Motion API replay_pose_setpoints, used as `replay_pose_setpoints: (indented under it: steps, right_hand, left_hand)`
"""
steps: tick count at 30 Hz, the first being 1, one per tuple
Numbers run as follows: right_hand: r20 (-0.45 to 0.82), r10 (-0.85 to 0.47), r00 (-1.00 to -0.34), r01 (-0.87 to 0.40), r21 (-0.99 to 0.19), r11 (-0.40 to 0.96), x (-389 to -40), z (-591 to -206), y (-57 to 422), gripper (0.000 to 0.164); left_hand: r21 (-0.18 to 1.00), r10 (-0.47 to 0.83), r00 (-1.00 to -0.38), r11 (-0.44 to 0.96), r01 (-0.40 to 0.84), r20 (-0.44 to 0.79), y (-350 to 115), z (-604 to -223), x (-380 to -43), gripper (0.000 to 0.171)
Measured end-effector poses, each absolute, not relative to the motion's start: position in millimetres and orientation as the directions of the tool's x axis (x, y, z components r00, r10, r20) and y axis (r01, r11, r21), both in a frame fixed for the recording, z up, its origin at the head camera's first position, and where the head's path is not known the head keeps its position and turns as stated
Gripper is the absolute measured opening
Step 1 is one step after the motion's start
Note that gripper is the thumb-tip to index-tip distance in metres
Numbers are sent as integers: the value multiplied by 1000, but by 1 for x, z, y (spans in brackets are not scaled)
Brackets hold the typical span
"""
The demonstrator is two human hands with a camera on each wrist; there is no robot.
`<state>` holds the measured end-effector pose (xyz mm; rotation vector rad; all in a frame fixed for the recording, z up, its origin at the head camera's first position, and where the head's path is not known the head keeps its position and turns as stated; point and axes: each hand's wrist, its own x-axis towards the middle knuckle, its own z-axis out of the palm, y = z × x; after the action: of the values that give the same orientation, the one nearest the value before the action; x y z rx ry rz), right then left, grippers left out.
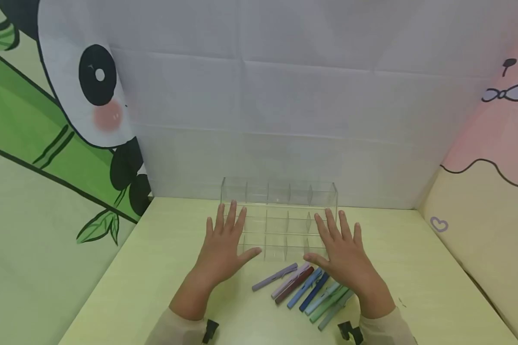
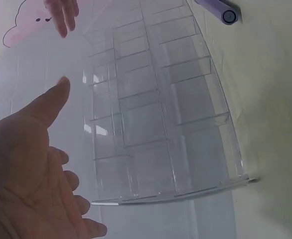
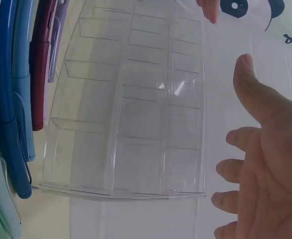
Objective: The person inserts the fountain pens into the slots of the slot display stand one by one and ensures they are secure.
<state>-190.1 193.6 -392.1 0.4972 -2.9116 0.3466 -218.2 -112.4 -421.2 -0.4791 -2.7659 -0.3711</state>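
Holding nothing, fingers spread, the left hand (image 1: 221, 258) hovers by the left part of a clear plastic compartment box (image 1: 277, 223), which lies between both sets of fingers; on the person's side of them, slim purple, maroon, blue and green pens (image 1: 305, 288) slant away rightward, clip ends toward the nearer right hand (image 1: 344, 255), likewise spread and empty.

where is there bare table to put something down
Wide bare patches of table lie between the left hand and the green wall, and, small marks aside, between the right hand and the cream wall. A smaller one lies between the left sleeve and the pens. It is crowded between the hands: pens, then the clear organizer behind.
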Motion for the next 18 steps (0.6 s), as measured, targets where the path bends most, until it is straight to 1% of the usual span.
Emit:
replay_pose_setpoints:
  steps: [2, 5, 7, 10, 14, 18]
  right_hand:
    - [210, -303, -930, -347, -216, 913, -191, -390, 196, 97]
    - [218, -304, -927, -353, -241, 904, -192, -387, 201, 97]
    - [224, -303, -926, -355, -252, 900, -194, -385, 206, 98]
    - [223, -296, -929, -351, -272, 896, -196, -381, 217, 98]
    - [204, -271, -941, -327, -332, 885, -196, -376, 232, 98]
    - [193, -248, -949, -306, -398, 865, -195, -372, 249, 98]
  left_hand:
    - [286, 244, -904, 891, 352, 352, -119, -422, -225, 103]
    - [514, 151, -931, 799, 313, 332, -133, -421, -234, 104]
    - [666, 92, -955, 698, 263, 281, -144, -423, -241, 103]
    - [818, 49, -987, 553, 156, 155, -158, -430, -248, 99]
    - [888, 84, -996, 457, 40, 2, -169, -443, -254, 95]
    - [916, 137, -988, 402, -8, -69, -171, -455, -258, 93]
